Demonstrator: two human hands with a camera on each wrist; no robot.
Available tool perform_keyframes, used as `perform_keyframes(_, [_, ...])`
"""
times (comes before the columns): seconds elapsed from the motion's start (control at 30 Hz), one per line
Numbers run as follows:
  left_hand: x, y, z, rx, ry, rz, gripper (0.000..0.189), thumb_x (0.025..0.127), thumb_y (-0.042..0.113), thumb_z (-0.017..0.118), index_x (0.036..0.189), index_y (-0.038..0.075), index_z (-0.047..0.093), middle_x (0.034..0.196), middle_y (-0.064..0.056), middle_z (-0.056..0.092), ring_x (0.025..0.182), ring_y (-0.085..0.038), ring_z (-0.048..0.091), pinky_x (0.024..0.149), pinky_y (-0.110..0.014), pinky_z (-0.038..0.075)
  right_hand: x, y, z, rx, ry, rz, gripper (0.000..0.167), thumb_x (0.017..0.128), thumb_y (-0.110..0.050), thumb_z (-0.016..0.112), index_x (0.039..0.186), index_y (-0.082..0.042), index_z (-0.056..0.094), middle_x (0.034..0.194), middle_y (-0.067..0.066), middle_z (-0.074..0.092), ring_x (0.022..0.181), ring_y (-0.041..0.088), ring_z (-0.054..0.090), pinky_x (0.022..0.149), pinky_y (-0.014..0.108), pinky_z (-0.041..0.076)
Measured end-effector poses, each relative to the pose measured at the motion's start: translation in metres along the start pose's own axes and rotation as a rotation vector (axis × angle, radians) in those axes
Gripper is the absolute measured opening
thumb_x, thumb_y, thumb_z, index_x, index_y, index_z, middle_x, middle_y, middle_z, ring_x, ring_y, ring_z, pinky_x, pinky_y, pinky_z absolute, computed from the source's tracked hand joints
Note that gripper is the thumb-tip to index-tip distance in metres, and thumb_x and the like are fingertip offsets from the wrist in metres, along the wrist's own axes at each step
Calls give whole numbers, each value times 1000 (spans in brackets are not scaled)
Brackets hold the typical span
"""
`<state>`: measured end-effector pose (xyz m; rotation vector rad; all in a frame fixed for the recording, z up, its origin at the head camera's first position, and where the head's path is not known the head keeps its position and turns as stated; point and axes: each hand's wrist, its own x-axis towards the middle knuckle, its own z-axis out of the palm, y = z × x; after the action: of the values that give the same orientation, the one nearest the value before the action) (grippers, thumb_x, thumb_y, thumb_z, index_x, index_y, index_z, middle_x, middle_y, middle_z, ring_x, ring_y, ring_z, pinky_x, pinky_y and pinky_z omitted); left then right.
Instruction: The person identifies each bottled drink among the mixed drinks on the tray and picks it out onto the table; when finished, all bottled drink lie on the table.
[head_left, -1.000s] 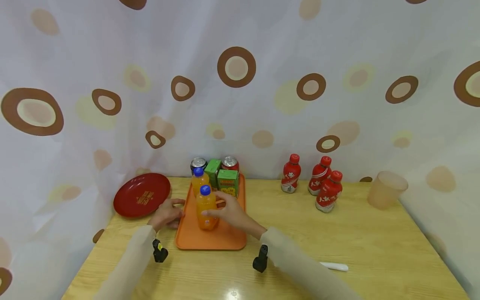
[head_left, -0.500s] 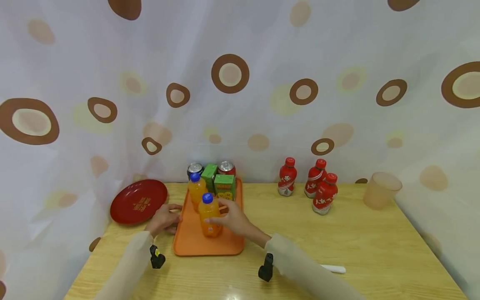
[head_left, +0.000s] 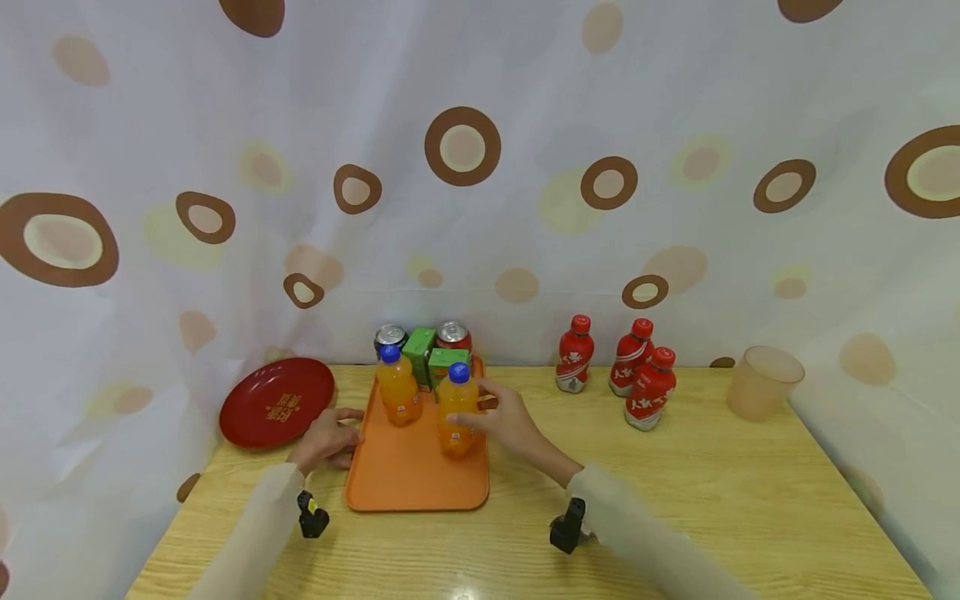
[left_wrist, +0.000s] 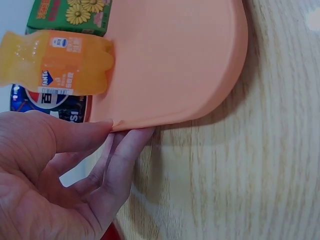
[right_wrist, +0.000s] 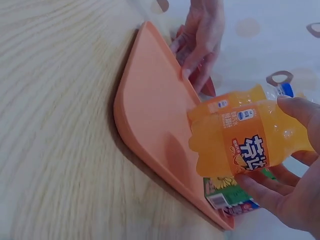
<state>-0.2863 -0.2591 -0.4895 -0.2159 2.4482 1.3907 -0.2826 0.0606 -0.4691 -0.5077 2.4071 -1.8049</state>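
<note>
My right hand [head_left: 510,421] grips an orange soda bottle [head_left: 457,410] with a blue cap, over the right side of the orange tray [head_left: 405,483]. In the right wrist view the thumb and fingers lie round this bottle [right_wrist: 240,137]. My left hand [left_wrist: 75,170] pinches the tray's left rim, thumb on top and fingers beneath. A second orange soda bottle [head_left: 397,387] stands on the tray's left side. Behind the bottles are two green drink cartons [head_left: 420,354], a dark blue can [head_left: 391,337] and a red can [head_left: 454,335].
A red plate [head_left: 277,402] leans at the back left beside the left hand. Three red bottles [head_left: 574,354] stand at the back right of the wooden table [head_left: 712,483]. A frosted cup [head_left: 763,383] sits farther right. A patterned cloth [head_left: 517,233] hangs behind.
My right hand has carried the orange soda bottle from the tray's middle to its right side, in front of a carton. The left hand stays at the tray's left rim.
</note>
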Motion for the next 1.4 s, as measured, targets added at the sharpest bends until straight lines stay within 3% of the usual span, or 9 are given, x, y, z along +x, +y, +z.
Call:
perform_keyframes(0.2, [1,-2,1,0,-2,-2,57,96,0,63,150,-10,47,105,-18,72,79,-21,73,66,-37,66,-4,3,-24,-8,53,49,56,88,-26,86,138,-8,67,127,12,67,118,36,67,92,39,62])
perform_keyframes(0.43, [1,-1,0,16,3,-15,56,97,1,64,150,-8,47,102,-16,71,76,-19,71,66,-36,65,-6,6,-54,-43,81,33,55,91,-26,84,140,-9,66,130,15,66,120,39,65,94,43,61])
perform_keyframes(0.63, [0,0,-1,9,-1,-17,56,98,1,62,151,-8,46,104,-17,70,76,-19,72,67,-37,66,-11,10,-77,-31,124,32,52,91,-23,83,136,-3,67,128,20,67,111,37,71,88,44,64])
perform_keyframes(0.87, [-1,1,-1,17,-2,1,57,98,1,62,151,-8,45,104,-17,68,73,-18,70,67,-37,66,-13,20,-104,-177,211,33,52,92,-29,83,135,-4,67,124,17,68,111,34,65,91,28,55])
perform_keyframes(1.03, [-1,0,1,-12,-15,11,56,98,0,61,151,-9,43,102,-17,67,75,-18,69,68,-38,66,-19,26,-122,-219,254,64,58,92,-33,82,139,-4,65,128,17,68,116,36,63,92,25,54])
perform_keyframes(1.4, [-1,0,3,12,10,-7,55,99,2,62,151,-6,47,95,-13,67,67,-16,68,65,-35,65,-34,59,-144,-271,309,83,59,96,-36,78,141,-2,61,136,21,65,121,40,65,99,48,60])
